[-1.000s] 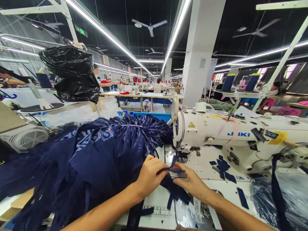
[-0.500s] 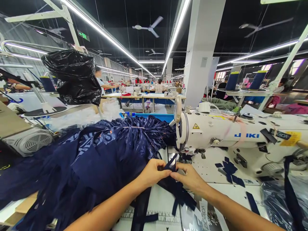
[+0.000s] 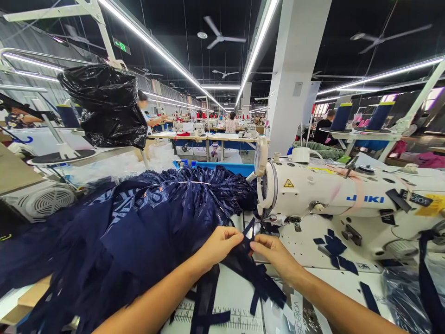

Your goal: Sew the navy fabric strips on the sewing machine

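My left hand pinches the near-left part of a narrow navy fabric strip between thumb and fingers. Across a small gap, my right hand pinches the strip's right side. The strip rises to a point just in front of the needle area of a white sewing machine. More navy strips lie below my hands. Left of them spreads a large heap of navy fabric pieces, tied with a pale cord. Fingertips partly hide the strip's lower end.
Small navy fabric scraps lie on the machine bed to the right. A printed ruler scale runs along the near table edge. Thread cones stand at the back right. A black plastic bag hangs over a stand at left.
My fingertips have drawn slightly apart, from nearly touching to a small gap, with the strip still between them. The camera view has shifted a little.
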`<state>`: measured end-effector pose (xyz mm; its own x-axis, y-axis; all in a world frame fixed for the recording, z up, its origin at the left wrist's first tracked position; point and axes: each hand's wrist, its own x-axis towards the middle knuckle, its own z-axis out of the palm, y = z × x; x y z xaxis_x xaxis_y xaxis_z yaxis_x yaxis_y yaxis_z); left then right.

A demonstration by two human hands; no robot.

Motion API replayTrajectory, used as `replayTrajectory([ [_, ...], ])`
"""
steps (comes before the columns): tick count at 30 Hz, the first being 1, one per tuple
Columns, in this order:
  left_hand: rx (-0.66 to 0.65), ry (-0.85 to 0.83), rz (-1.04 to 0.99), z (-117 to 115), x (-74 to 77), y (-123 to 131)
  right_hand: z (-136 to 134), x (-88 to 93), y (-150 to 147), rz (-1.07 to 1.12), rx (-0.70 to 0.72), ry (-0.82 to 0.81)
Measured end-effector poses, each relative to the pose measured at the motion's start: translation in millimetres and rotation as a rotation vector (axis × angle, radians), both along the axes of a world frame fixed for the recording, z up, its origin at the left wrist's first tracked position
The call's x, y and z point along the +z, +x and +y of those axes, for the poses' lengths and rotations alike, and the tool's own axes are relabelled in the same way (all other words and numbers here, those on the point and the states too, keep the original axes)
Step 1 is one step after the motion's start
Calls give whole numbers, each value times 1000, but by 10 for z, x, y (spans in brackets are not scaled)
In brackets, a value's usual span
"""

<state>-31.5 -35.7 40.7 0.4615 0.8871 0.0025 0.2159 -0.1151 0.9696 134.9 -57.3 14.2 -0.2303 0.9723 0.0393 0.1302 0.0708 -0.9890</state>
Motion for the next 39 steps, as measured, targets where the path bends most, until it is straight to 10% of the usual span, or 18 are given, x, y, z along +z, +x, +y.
replayTrajectory([
  [27,57,21,13,55,-82,14,-21,-68,-9,180,-22,-78],
  [39,-269,1224,677,-259,-160,-370,-9,-130,56,130,-24,-55],
])
